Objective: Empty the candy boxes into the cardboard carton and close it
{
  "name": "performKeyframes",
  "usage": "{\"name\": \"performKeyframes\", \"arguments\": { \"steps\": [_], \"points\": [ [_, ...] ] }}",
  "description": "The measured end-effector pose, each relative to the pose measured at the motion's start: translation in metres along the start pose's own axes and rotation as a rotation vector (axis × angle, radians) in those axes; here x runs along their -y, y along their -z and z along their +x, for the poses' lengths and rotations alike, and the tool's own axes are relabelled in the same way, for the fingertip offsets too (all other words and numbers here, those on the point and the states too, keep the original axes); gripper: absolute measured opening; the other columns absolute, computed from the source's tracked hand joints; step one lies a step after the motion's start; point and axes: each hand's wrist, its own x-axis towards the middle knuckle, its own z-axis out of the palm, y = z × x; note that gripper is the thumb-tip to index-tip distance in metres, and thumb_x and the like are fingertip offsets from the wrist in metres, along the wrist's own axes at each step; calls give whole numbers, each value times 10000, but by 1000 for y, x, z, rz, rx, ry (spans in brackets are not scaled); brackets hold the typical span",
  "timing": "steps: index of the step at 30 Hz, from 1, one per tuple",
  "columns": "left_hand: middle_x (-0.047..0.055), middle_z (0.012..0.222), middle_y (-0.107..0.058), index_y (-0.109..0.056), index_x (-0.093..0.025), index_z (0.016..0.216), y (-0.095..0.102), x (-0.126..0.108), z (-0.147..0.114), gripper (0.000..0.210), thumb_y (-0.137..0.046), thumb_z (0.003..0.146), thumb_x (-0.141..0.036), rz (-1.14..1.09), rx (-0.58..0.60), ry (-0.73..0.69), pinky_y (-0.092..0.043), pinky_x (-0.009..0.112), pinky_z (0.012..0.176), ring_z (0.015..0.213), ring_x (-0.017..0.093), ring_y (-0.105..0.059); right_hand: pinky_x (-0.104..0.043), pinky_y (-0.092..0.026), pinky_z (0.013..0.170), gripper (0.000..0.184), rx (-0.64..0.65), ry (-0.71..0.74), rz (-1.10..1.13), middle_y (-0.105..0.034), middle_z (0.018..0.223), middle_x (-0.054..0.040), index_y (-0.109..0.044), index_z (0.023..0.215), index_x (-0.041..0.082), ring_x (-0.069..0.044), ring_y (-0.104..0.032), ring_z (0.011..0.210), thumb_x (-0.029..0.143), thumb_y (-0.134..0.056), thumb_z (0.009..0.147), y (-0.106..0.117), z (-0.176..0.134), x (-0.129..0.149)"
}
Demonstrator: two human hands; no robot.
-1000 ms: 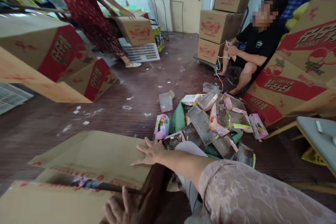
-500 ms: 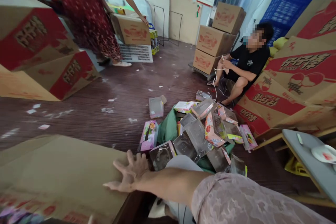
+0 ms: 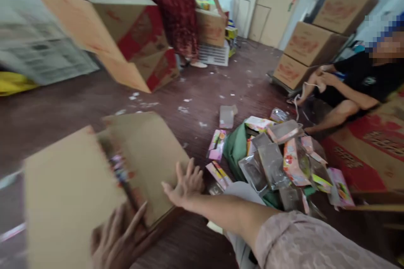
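A cardboard box point(image 3: 72, 185) stands in front of me at the lower left, its two top flaps folded inward. Through the gap between them, small colourful packets point(image 3: 119, 168) show, too blurred to name. My right hand point(image 3: 186, 184) lies with fingers spread at the outer edge of the right flap point(image 3: 151, 155). Near the inner flap edges, my left hand point(image 3: 118, 237) rests on the box with its fingers stretched out. Neither hand holds anything.
To the right is a heap of clear-lidded packages point(image 3: 271, 159) on a green sack point(image 3: 235, 147). Beyond sit an open carton point(image 3: 126, 29) and stacked cartons point(image 3: 315, 44) on a trolley. One person point(image 3: 356, 80) sits at right; another point(image 3: 176, 17) stands at the back.
My view has swung left, so the box shows more fully. My left hand has come into view on the box; my right hand stays spread at the flap.
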Motion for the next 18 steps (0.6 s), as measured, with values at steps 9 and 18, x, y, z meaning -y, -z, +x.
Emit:
{"name": "performKeyframes", "arguments": {
  "steps": [9, 18],
  "points": [
    [204, 1829, -202, -407, -260, 1717, 8, -25, -18, 709, -468, 1045, -480, 341, 148, 125, -172, 750, 1284, 1701, 422, -158, -673, -382, 1199, 954, -104, 120, -148, -137, 1828, -205, -335, 1754, 251, -496, -415, 1546, 860, -319, 1020, -10, 3, -9],
    [195, 1841, -104, -289, -222, 1757, -1, -51, -19, 942, -463, 953, -680, 282, 209, 368, -106, 760, 1295, 1704, 439, -76, -747, -242, 1283, 910, 175, 337, -213, -6, 1855, -76, -204, 1779, 363, -515, -107, 1679, 858, -313, 1023, 2, 8, -35]
  ]
}}
